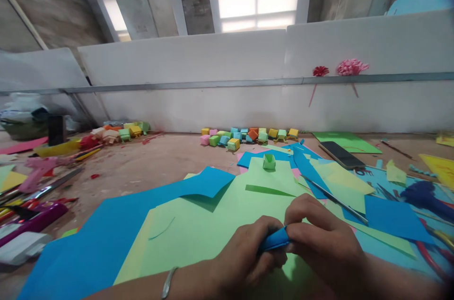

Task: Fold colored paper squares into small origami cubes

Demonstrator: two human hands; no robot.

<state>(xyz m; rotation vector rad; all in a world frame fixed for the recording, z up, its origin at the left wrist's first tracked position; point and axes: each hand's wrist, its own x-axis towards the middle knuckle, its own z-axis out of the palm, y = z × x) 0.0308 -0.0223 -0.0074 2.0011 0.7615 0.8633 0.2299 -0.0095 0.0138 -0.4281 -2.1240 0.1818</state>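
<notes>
both hands (283, 243) pinch folded blue paper (275, 239).

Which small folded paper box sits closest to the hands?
The lone green box on the light green sheet; the others lie farther back along the white wall.

Single head-worn view, looking forward and down, close over worktable (149, 163)

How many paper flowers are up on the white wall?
2: a small red flower and a larger pink flower just right of it, both at the metal rail. None seems hidden.
</notes>
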